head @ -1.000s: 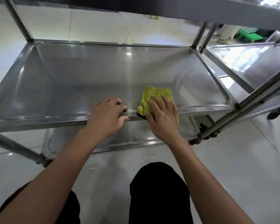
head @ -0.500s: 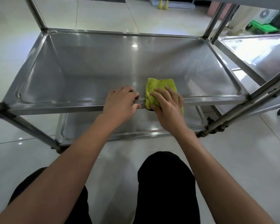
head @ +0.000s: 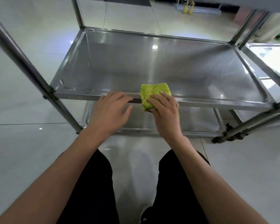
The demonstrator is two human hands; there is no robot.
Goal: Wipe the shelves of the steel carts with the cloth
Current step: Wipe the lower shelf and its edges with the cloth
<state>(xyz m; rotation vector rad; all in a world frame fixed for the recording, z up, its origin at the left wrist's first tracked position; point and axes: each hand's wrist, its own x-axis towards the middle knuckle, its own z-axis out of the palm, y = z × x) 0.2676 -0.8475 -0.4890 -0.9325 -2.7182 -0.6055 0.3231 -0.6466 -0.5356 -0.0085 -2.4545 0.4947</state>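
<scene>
Cloth point(head: 153, 94) lies folded over the middle shelf's point(head: 152, 65) front rim under the gripping right hand point(head: 166, 113), left hand point(head: 111, 110) resting loosely beside it; lower shelf point(head: 136, 120) and neighbouring cart point(head: 268, 55) probably remain.

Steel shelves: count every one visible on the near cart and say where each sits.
2. The middle stainless steel shelf lies under both hands, with the green cloth on its front edge. The lower steel shelf shows beneath it, partly hidden. A top shelf may lie out of view.

Folded green cloth point(head: 153, 92) draped over shiny steel shelf's point(head: 152, 65) near rim (lower shelf point(head: 136, 120) beneath)
</scene>
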